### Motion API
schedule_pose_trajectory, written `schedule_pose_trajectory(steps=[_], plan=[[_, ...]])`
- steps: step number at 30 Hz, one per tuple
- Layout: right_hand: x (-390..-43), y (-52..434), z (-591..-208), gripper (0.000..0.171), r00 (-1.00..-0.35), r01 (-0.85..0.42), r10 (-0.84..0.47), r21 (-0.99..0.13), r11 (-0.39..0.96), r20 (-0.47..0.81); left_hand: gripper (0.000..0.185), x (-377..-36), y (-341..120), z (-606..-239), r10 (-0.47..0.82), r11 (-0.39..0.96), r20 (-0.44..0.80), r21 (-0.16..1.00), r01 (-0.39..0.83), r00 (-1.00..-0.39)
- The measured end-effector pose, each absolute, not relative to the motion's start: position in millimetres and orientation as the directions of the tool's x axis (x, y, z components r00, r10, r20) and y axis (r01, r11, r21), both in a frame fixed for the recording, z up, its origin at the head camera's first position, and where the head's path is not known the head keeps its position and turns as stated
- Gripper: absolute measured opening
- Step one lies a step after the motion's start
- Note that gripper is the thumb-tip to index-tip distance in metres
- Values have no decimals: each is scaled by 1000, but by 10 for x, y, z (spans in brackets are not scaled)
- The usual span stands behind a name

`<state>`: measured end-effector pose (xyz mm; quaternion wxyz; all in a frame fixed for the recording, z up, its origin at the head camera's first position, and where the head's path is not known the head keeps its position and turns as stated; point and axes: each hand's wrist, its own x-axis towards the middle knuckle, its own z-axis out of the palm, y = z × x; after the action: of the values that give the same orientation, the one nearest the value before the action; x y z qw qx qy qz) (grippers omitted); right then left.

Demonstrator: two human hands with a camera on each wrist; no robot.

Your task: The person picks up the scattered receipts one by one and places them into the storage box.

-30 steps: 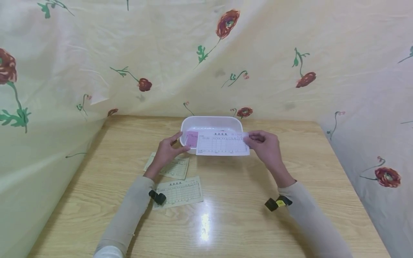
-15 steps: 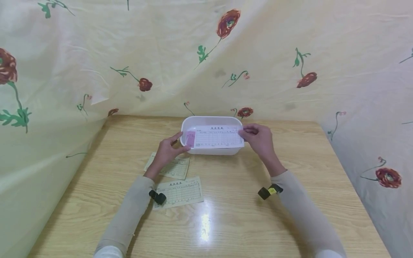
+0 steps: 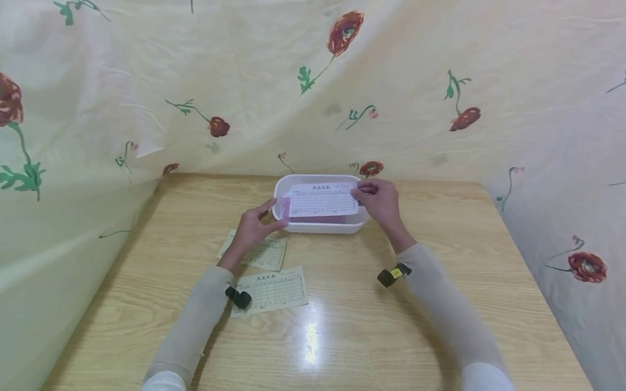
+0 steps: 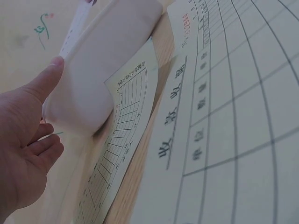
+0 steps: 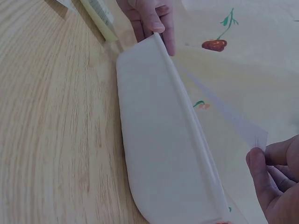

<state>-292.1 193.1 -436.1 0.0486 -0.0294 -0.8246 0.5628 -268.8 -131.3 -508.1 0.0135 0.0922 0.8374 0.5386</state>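
Looking down from my head, I see my right hand [image 3: 377, 199] pinching the right edge of a white printed form sheet with a ruled grid [image 3: 323, 199], held just above the shallow white plastic tray [image 3: 318, 227] at the far middle of the pale wooden surface [image 3: 342, 326]. Something pink [image 3: 285, 206] lies inside the tray under the sheet. My left hand [image 3: 253, 228] rests against the tray's left end, fingers fairly straight, thumb along the rim, so that grip is wide and holds nothing. Two yellowish printed forms [image 3: 271, 290] lie on the surface by my left forearm.

From my left wrist, the thumb [image 4: 44, 81] touches the tray's rounded wall [image 4: 100, 60], and the yellowish forms fill the near field.

From my right wrist, my fingers [image 5: 273, 179] are narrowed on the sheet's corner [image 5: 254, 133], above the tray's long side [image 5: 159, 140]; my other hand's fingers [image 5: 152, 16] sit at its far end.
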Motion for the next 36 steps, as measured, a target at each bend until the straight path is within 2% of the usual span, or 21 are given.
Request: schedule_pose_trajectory(steps=[19,36], plan=[[-3121,1604,-4471,23,-999,-23,24,-871,490,40,84,-2694,-1320,-5094,176,383,83,912,146,-981],[-3206,1580,-4596,22,-999,-37,-28,-797,603,25,84,-2684,-1332,-5099,179,382,86,912,150,-980]])
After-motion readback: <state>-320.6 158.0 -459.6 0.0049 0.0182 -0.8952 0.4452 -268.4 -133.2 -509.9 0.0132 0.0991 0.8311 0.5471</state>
